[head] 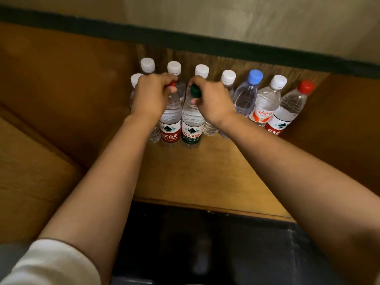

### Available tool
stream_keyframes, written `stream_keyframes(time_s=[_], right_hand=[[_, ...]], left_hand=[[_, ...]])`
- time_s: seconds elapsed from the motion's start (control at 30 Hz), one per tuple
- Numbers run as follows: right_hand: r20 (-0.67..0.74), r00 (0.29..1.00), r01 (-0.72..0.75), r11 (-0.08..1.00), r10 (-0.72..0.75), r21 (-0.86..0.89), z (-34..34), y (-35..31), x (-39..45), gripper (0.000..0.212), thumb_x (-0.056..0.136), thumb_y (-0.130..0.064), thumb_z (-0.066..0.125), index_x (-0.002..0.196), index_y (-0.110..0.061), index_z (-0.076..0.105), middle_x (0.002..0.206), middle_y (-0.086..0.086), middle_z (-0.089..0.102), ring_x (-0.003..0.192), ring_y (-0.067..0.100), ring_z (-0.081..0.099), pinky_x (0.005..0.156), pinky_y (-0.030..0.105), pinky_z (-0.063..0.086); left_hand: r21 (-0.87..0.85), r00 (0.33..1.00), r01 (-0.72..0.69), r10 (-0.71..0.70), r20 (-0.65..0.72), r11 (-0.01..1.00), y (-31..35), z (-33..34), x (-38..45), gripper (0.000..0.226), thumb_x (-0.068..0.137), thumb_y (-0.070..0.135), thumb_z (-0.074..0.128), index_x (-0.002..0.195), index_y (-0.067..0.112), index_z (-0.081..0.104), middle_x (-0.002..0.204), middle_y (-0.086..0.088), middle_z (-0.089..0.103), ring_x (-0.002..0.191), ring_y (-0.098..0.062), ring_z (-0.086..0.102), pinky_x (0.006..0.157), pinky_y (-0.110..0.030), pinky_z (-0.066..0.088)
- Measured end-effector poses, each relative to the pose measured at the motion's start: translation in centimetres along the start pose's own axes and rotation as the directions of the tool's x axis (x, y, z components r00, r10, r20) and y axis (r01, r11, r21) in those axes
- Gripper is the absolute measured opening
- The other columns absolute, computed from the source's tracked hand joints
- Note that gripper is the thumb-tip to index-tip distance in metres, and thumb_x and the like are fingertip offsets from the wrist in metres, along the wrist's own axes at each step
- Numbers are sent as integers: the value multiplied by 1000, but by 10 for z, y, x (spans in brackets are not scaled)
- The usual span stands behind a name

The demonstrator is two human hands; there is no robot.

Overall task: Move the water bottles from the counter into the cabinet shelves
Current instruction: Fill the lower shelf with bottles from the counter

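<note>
Nearest the camera, a rolled white sleeve covers the left upper arm, and both bare forearms reach forward over a dark floor toward a worn wooden shelf board.

The left hand is clenched around the neck of a clear plastic water bottle with a red cap and red label, the cap just showing between the fingers. The right hand grips the neck of a clear plastic water bottle with a dark green cap and green label in the same way. Both bottles stand upright on the board, side by side and touching or nearly so (whether either is lifted off the wood cannot be told).

Behind and beside them stands a row of other clear bottles against the back panel: four white-capped bottles behind the hands, and a fifth white-capped one at the far left, partly hidden by the left hand. To the right stand a bluish bottle with a blue cap, a white-capped bottle with an orange and white label, and a red-capped bottle with a red label. Beyond the row, a dark green strip runs below a pale wall.
</note>
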State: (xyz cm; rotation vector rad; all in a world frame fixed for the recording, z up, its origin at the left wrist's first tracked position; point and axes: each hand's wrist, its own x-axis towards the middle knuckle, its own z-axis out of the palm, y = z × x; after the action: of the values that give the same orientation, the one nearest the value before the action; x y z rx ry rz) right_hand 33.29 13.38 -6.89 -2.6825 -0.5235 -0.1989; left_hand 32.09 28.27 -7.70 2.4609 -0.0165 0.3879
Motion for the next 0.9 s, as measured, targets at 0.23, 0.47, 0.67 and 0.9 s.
stream_keyframes(time_s=[0.23,0.47,0.67,0.9], right_hand=[[-15,1000,-22,1000,22,15,2,-3,-4,38,87,-9,55,125,-14,49,111,20,63,103,38,58,82,38,46],[-27,999,-44,998,45,49,3,-2,-5,40,87,-7,55,125,-14,48,113,20,61,105,37,57,81,36,44],[2,998,-64,995,64,80,4,0,-3,41,86,-8,56,126,-15,48,115,19,61,106,35,57,84,36,45],[155,987,-84,967,47,240,6,5,-18,82,85,-6,59,148,-28,12,147,17,30,131,30,39,102,35,37]], left_hand=[[-58,997,66,-64,36,996,7,-8,5,35,86,10,62,120,13,62,125,-6,62,122,-19,51,97,-20,29],[-90,997,36,-30,71,995,7,-11,4,36,85,9,63,121,13,61,126,-6,61,122,-17,50,96,-16,28],[-120,997,43,-35,70,992,5,-11,3,37,85,8,64,121,13,61,128,-4,60,123,-13,48,97,-16,27],[-3,999,-28,28,24,1000,7,1,-12,50,92,6,52,139,16,40,147,-4,39,138,-23,31,116,-37,23]])
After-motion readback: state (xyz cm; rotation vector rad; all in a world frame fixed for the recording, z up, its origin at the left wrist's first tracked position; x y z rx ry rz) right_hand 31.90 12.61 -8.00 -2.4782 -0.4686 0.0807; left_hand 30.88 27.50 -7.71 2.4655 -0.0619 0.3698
